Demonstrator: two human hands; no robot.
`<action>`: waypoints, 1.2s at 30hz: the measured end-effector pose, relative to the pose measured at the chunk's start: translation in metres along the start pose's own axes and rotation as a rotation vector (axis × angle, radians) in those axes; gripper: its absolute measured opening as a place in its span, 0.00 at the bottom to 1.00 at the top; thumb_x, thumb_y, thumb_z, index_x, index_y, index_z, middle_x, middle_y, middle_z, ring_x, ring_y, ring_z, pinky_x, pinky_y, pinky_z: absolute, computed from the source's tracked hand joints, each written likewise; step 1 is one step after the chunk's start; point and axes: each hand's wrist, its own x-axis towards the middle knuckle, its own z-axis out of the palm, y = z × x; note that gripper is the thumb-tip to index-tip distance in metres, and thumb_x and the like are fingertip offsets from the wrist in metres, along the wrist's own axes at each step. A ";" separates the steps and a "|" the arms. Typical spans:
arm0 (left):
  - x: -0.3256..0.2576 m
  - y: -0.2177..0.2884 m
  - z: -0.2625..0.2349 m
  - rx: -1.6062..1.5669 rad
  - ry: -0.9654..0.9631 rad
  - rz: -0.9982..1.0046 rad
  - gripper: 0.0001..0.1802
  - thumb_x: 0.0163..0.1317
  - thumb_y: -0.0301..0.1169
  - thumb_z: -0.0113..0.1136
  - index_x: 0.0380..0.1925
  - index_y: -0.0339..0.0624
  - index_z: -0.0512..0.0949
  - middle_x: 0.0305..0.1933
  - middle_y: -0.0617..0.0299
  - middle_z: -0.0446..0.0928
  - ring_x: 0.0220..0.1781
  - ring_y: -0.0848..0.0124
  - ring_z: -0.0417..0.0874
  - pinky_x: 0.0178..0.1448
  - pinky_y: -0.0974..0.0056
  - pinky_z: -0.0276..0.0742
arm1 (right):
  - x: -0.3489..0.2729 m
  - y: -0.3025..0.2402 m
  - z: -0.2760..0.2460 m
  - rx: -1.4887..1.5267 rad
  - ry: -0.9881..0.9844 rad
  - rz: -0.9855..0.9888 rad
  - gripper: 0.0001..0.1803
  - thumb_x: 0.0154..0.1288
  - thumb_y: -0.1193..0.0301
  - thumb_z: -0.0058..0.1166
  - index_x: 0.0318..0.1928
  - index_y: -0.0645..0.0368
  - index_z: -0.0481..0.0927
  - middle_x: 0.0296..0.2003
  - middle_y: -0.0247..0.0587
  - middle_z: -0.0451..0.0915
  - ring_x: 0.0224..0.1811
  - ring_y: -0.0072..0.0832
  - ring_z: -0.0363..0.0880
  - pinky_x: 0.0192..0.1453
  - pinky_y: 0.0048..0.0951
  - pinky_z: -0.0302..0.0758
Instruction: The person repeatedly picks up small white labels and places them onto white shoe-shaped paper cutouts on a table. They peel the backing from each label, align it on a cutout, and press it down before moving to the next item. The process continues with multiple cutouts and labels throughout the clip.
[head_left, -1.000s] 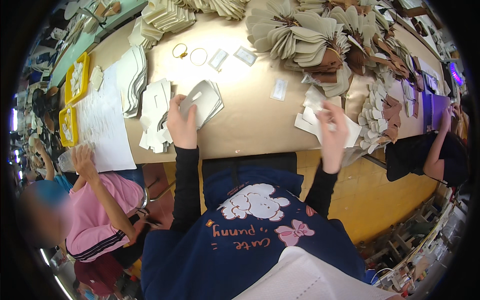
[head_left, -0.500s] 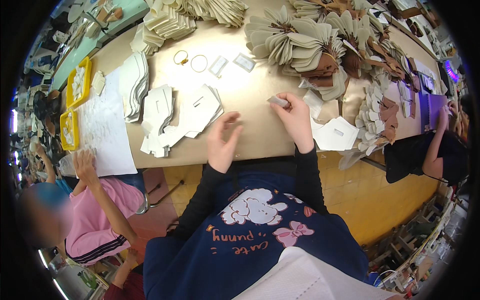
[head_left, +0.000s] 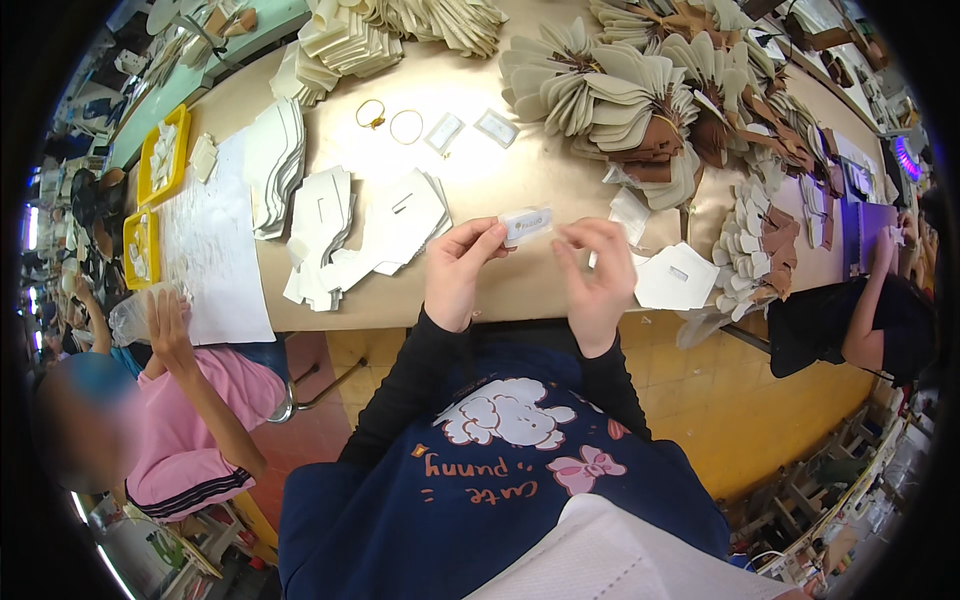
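Between thumb and forefinger, my left hand (head_left: 462, 270) pinches a small white rectangular label (head_left: 526, 226) with a printed face, held above the front of the table. Just right of the label's free end is my right hand (head_left: 597, 275), its fingers smeared by motion, so whether they grip anything cannot be told. To the left lie stacks of white cut pieces (head_left: 408, 222), one with a narrow dark slot on top. Right of my right hand rests another white piece (head_left: 676, 280) bearing a small grey rectangle, with a clear plastic scrap (head_left: 629, 213) behind it.
Two small labels (head_left: 495, 127) and two yellow rubber bands (head_left: 406, 127) lie farther back. Bundles of beige and brown pieces (head_left: 640, 95) crowd the right side. Yellow trays (head_left: 162, 165) stand at left, near a co-worker's hand (head_left: 170, 325). Another person works at far right.
The label has passed from my right hand to my left, which has closed on it and risen slightly. My right hand has moved lower, beside the label.
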 end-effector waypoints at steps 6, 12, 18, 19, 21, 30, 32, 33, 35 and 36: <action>-0.006 -0.002 0.003 0.036 -0.037 0.039 0.09 0.69 0.24 0.63 0.45 0.30 0.84 0.40 0.59 0.85 0.40 0.75 0.84 0.48 0.70 0.80 | -0.004 -0.005 0.014 0.092 -0.123 0.059 0.13 0.57 0.80 0.68 0.44 0.65 0.85 0.42 0.46 0.85 0.42 0.36 0.86 0.46 0.31 0.81; -0.007 -0.001 0.004 0.172 -0.061 0.120 0.08 0.66 0.22 0.65 0.43 0.29 0.84 0.40 0.57 0.86 0.41 0.73 0.86 0.46 0.69 0.82 | -0.009 -0.007 0.009 0.144 -0.155 0.150 0.14 0.59 0.78 0.68 0.46 0.67 0.85 0.42 0.48 0.86 0.40 0.33 0.88 0.45 0.28 0.82; -0.011 0.005 0.012 0.715 -0.030 0.521 0.07 0.61 0.20 0.67 0.39 0.33 0.86 0.38 0.55 0.87 0.37 0.70 0.89 0.42 0.68 0.84 | -0.012 -0.004 0.010 0.187 -0.104 0.245 0.09 0.62 0.80 0.64 0.43 0.70 0.86 0.40 0.49 0.88 0.39 0.31 0.88 0.45 0.26 0.83; -0.011 0.006 0.013 0.745 -0.020 0.552 0.07 0.60 0.20 0.68 0.39 0.34 0.86 0.38 0.55 0.87 0.36 0.70 0.89 0.42 0.69 0.83 | -0.012 -0.003 0.011 0.157 -0.097 0.224 0.08 0.63 0.81 0.63 0.43 0.70 0.86 0.39 0.48 0.88 0.39 0.29 0.88 0.45 0.25 0.83; -0.013 0.005 0.016 0.785 0.002 0.571 0.07 0.59 0.20 0.68 0.38 0.34 0.86 0.37 0.55 0.87 0.35 0.70 0.89 0.41 0.69 0.83 | -0.013 -0.002 0.011 0.098 -0.067 0.194 0.07 0.63 0.81 0.62 0.41 0.71 0.86 0.38 0.48 0.88 0.38 0.28 0.88 0.45 0.25 0.83; -0.014 -0.001 0.017 0.614 0.062 0.325 0.06 0.61 0.23 0.68 0.37 0.32 0.86 0.34 0.55 0.87 0.34 0.71 0.89 0.42 0.70 0.83 | -0.011 0.006 0.006 0.162 -0.064 0.373 0.04 0.62 0.80 0.62 0.36 0.70 0.85 0.33 0.46 0.88 0.34 0.28 0.88 0.41 0.25 0.83; -0.013 -0.001 0.014 0.589 0.048 0.288 0.07 0.61 0.23 0.68 0.38 0.31 0.86 0.35 0.55 0.87 0.35 0.72 0.89 0.42 0.70 0.83 | -0.010 0.008 0.003 0.203 -0.102 0.395 0.05 0.63 0.79 0.62 0.37 0.70 0.85 0.33 0.45 0.88 0.34 0.27 0.88 0.42 0.24 0.83; -0.012 -0.001 0.012 0.572 0.026 0.279 0.07 0.61 0.23 0.68 0.38 0.31 0.86 0.35 0.55 0.87 0.35 0.71 0.89 0.43 0.70 0.83 | -0.009 0.010 -0.001 0.288 -0.141 0.438 0.05 0.63 0.78 0.63 0.38 0.70 0.85 0.33 0.44 0.88 0.35 0.27 0.88 0.43 0.24 0.82; -0.012 0.000 0.008 0.537 -0.014 0.246 0.07 0.62 0.23 0.68 0.38 0.31 0.85 0.36 0.55 0.86 0.36 0.71 0.89 0.44 0.70 0.83 | -0.007 0.013 -0.008 0.443 -0.233 0.548 0.06 0.64 0.77 0.63 0.39 0.70 0.85 0.33 0.43 0.87 0.36 0.26 0.87 0.44 0.24 0.82; -0.012 0.001 0.006 0.533 -0.051 0.264 0.07 0.62 0.23 0.67 0.38 0.31 0.85 0.36 0.55 0.86 0.37 0.71 0.89 0.44 0.69 0.83 | -0.006 0.013 -0.009 0.451 -0.273 0.532 0.06 0.65 0.77 0.63 0.39 0.69 0.85 0.33 0.43 0.87 0.36 0.25 0.87 0.44 0.24 0.81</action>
